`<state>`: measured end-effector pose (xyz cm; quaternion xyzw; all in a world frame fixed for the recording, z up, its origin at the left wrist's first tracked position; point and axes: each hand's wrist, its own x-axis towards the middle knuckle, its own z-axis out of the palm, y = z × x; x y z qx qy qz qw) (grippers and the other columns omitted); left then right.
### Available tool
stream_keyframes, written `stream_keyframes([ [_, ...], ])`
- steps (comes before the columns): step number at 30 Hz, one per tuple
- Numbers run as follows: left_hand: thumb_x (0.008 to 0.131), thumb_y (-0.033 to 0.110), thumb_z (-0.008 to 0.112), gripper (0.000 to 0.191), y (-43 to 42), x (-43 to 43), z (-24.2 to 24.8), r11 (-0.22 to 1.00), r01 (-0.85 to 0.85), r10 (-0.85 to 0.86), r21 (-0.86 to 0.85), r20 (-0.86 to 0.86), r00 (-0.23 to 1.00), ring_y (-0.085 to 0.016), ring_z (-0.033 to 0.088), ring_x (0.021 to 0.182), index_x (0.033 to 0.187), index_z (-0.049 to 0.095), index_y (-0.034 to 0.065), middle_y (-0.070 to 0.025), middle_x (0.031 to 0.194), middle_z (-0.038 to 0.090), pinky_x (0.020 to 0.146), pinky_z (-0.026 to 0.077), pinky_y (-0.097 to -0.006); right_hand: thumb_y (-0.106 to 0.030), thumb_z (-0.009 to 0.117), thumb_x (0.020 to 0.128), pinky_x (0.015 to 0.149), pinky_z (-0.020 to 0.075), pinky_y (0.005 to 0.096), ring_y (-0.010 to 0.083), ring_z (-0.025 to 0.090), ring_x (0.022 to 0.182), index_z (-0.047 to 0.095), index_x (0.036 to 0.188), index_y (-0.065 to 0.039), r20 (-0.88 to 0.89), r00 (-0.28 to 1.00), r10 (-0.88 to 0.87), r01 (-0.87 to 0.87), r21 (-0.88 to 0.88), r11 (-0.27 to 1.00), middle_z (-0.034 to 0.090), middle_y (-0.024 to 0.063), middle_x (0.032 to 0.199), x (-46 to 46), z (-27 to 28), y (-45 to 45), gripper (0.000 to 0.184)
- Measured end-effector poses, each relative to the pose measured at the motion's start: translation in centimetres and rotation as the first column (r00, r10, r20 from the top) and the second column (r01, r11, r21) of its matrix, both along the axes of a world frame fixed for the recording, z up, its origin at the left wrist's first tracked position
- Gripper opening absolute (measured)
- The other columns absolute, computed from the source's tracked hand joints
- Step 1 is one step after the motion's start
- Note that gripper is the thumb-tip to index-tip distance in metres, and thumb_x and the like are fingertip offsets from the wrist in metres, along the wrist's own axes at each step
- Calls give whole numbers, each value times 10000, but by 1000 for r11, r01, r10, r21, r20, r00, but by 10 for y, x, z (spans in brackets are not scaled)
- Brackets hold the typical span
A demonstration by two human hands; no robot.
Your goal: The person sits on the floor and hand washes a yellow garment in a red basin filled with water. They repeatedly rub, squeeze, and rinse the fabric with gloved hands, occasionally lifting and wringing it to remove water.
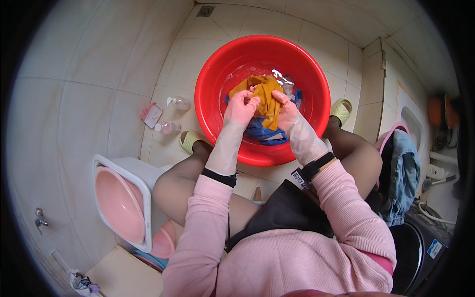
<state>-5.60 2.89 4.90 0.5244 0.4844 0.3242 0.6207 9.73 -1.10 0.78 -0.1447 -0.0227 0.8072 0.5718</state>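
A large red plastic basin (207,126) stands on the tiled floor between my feet, with some water inside. Above it, my left hand (241,105), in a pink and translucent rubber glove, pinches a mustard-yellow cloth garment (265,89). My right hand (287,109), gloved the same way, holds the right side of this garment between thumb and fingers. Part of the yellow cloth hangs down between my hands, while the rest bunches up behind them. Beneath lies a blue cloth item (261,130) in the basin. A greyish wet cloth (287,85) shows behind the yellow one.
Left of the basin are a pump bottle (180,103), a clear bottle (169,127) and a pink soap dish (152,115). A white tub (148,193) holds pink basins (118,204) by my left knee. Jeans (399,174) drape over a pink basin near a dark washing machine (408,252).
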Motion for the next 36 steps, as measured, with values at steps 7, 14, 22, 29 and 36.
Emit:
stream_keyframes([
  [7,815,65,592,59,1,-16,27,981,122,-77,-149,279,957,-45,495,583,778,558,33,20,673,555,519,398,-184,-252,412,941,893,478,437,324,565,1058,481,1179,0,-80,978,-191,193,13,981,547,205,1182,-4,-4,2,354],
  [14,780,55,628,116,-1,-21,14,925,365,-352,102,-131,927,-56,455,604,711,549,5,31,673,525,556,382,-217,-114,546,882,915,488,416,284,578,1041,485,1165,23,-306,934,187,-93,297,950,564,188,1151,-14,-15,1,321],
  [22,844,128,563,151,1,-41,2,967,229,-218,-110,104,970,-77,515,658,817,617,-10,-6,724,574,604,413,-206,-107,533,887,933,474,434,286,575,1050,493,1163,49,-152,988,26,-48,-146,988,568,183,1149,-14,-20,5,319],
  [29,949,192,414,322,55,-108,-38,875,-233,322,-424,150,935,-128,515,502,859,583,-67,-120,734,618,394,363,-222,-18,505,830,1036,369,433,329,502,1138,489,1157,88,-99,995,9,-29,-195,980,528,232,1175,-19,-26,4,345],
  [36,860,466,513,529,110,-254,-131,232,-972,946,47,-241,215,-196,463,387,711,576,-38,-135,578,562,330,302,-287,-30,507,831,1019,390,453,340,509,1143,502,1141,112,-74,996,41,-56,-225,973,549,229,1163,-21,-40,1,340],
])
